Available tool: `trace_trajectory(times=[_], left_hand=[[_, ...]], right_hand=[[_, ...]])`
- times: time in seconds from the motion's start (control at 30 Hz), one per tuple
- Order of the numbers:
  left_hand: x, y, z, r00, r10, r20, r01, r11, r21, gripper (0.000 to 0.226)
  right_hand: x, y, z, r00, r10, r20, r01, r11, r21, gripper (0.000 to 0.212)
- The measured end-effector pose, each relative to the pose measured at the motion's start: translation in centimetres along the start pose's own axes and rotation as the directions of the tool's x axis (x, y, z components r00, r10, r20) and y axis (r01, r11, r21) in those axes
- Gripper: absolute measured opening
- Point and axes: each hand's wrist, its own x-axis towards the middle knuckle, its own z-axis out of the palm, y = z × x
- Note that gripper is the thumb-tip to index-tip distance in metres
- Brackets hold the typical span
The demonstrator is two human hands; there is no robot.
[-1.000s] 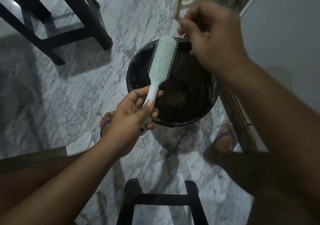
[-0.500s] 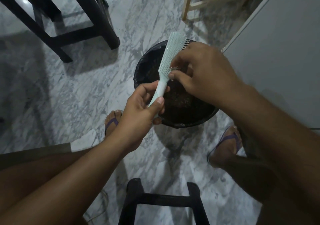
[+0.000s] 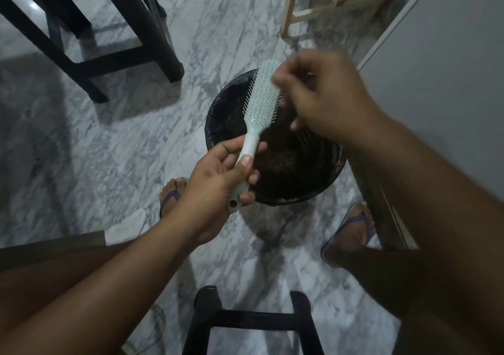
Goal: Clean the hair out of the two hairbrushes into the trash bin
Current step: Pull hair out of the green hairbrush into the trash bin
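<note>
Open grey-veined marble floor [image 3: 117,147] lies left of the round black trash bin [image 3: 215,125]. A dark wooden stool [image 3: 152,41] blocks the upper left, a pale wooden frame [image 3: 290,13] the top, a flat grey panel [image 3: 450,68] the right, and a black stool frame [image 3: 253,319] the bottom centre.

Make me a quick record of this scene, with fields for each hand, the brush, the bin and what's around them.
left hand: grips the handle of the mint-green hairbrush
right hand: at the brush head, fingers curled and blurred; a pinch cannot be told
hairbrush: tilted, its head over the bin
trash bin: black, lined, dark contents, standing on the marble floor
surroundings: dark stool beyond on the left, wooden frame beyond the bin
</note>
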Motion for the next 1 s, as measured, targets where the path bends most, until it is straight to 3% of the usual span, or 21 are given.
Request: trace_trajectory(times=[0.07,0.17,0.27,0.4,0.53,0.6,0.77,0.87,1.0], left_hand=[[0.0,0.1,0.1,1.000,-0.005,0.009,0.005,1.000,-0.020,0.035],[0.0,0.2,0.1,1.000,0.013,0.008,-0.013,1.000,0.010,0.035],[0.1,0.3,0.1,1.000,0.028,-0.013,-0.027,0.999,0.024,0.034],[0.2,0.2,0.2,0.999,0.028,-0.037,-0.026,0.999,0.039,0.033],[0.0,0.1,0.0,0.996,0.040,-0.077,-0.031,0.994,0.104,0.030],[0.0,0.0,-0.1,0.996,0.051,-0.072,-0.040,0.989,0.143,0.030],[0.1,0.9,0.0,0.995,0.077,-0.056,-0.071,0.991,0.113,0.030],[0.3,1.6,0.4,0.995,0.097,-0.027,-0.095,0.994,0.055,0.032],[0.7,2.1,0.4,0.998,0.067,-0.010,-0.067,0.997,-0.023,0.034]], right_hand=[[0.4,0.1,-1.6,0.992,-0.006,-0.128,0.021,0.993,0.114,0.008],[0.7,0.6,-3.3,0.976,-0.071,-0.204,0.094,0.990,0.102,0.011],[0.4,1.2,-2.6,0.991,-0.097,-0.087,0.099,0.995,0.018,0.016],[-0.7,1.3,0.1,0.975,-0.220,0.042,0.223,0.946,-0.237,0.019],[-1.0,0.8,1.5,0.975,-0.157,0.158,0.216,0.841,-0.497,0.031],[-1.1,0.6,1.9,0.972,-0.176,0.154,0.232,0.813,-0.535,0.027],[-0.4,1.1,2.2,0.981,-0.196,-0.002,0.185,0.928,-0.322,0.012],[-0.4,1.1,1.8,0.989,-0.111,-0.097,0.107,0.993,-0.052,0.009],[0.0,0.6,0.5,0.979,0.054,-0.198,-0.001,0.966,0.260,0.013]])
